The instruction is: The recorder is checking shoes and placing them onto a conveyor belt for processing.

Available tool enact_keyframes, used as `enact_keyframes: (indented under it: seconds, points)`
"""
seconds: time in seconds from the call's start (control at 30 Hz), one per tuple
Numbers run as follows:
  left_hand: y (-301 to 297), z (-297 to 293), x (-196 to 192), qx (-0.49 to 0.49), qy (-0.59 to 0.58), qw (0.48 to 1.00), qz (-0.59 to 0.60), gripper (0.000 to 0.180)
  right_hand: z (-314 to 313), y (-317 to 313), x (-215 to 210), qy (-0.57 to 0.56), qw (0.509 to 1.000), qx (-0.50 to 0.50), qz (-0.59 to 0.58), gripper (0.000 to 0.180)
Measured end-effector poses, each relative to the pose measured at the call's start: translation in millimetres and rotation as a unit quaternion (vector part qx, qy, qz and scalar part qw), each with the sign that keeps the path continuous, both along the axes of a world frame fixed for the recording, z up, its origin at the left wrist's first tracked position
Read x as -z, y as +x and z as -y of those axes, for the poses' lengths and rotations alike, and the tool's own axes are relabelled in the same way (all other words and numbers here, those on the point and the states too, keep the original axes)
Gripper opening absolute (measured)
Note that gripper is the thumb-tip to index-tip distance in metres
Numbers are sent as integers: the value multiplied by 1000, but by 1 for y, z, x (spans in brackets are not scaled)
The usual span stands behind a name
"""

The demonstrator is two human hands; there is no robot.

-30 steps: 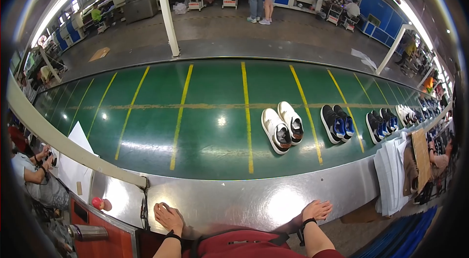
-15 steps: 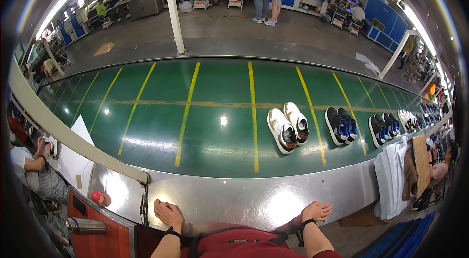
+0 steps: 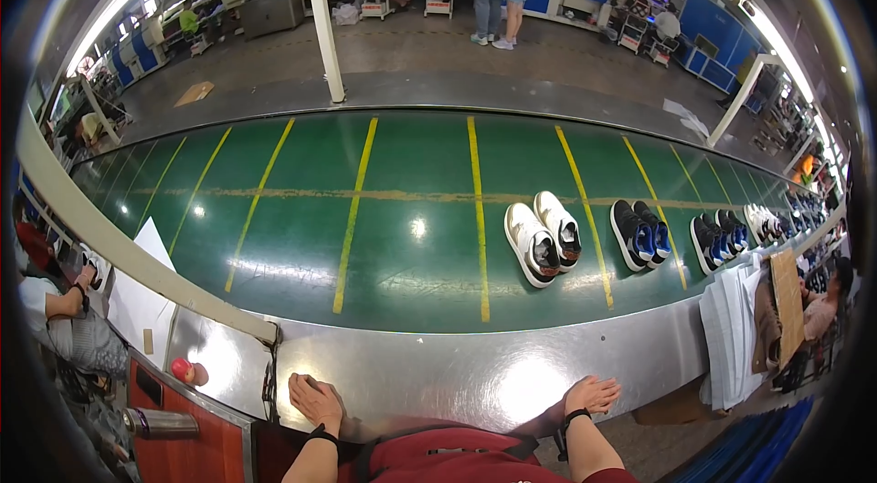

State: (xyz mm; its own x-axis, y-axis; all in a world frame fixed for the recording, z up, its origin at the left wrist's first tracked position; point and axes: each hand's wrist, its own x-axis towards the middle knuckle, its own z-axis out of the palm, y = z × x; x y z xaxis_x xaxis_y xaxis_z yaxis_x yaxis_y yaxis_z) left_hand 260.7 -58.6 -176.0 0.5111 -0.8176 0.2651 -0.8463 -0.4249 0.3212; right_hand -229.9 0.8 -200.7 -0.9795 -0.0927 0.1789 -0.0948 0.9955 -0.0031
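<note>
My left hand (image 3: 316,401) rests on the steel ledge (image 3: 393,364) along the near side of the belt, fingers loosely bent and holding nothing. On the same ledge, farther right, lies my right hand (image 3: 593,394), its fingers stretched out and nothing in them. Beyond the ledge runs a green conveyor belt (image 3: 411,273) with yellow cross lines. A pair of white sneakers (image 3: 530,241) stands on it, right of centre and apart from both hands. Farther right come black sneakers with blue lining (image 3: 630,234), then several more pairs toward the far right.
A white post (image 3: 325,26) rises beyond the belt; a pale curved rail (image 3: 146,254) crosses at left. Near it are a red ball-like object (image 3: 183,370) and a steel flask (image 3: 163,423). Grey-white sheets (image 3: 731,328) hang at right. Other people sit or stand around.
The belt's yellow lines and the sneakers have shifted slightly to the right. Both my hands have stayed in place on the ledge.
</note>
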Motion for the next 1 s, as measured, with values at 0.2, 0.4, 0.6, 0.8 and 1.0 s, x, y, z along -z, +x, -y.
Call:
enact_keyframes:
  seconds: [0.2, 0.4, 0.6, 0.8, 1.0]
  points:
    - [6, 2, 1, -12, 19, 1000, 9, 41, 2, 5, 1, -8, 1000, -10, -5, 53]
    - [9, 3, -1, -8, 15, 999, 31, 38, 2, 9, 8, 15, 999, 7, -43, 51]
    - [23, 3, 13, 10, -20, 999, 32, 31, 4, 18, 4, 2, 1000, -10, -1, 52]
    - [29, 4, 13, 31, -56, 998, -16, 13, 5, 21, 8, 5, 999, 0, -34, 51]
    - [32, 5, 11, 19, -37, 999, -20, 13, 7, 25, 7, 6, 1000, -5, -11, 51]
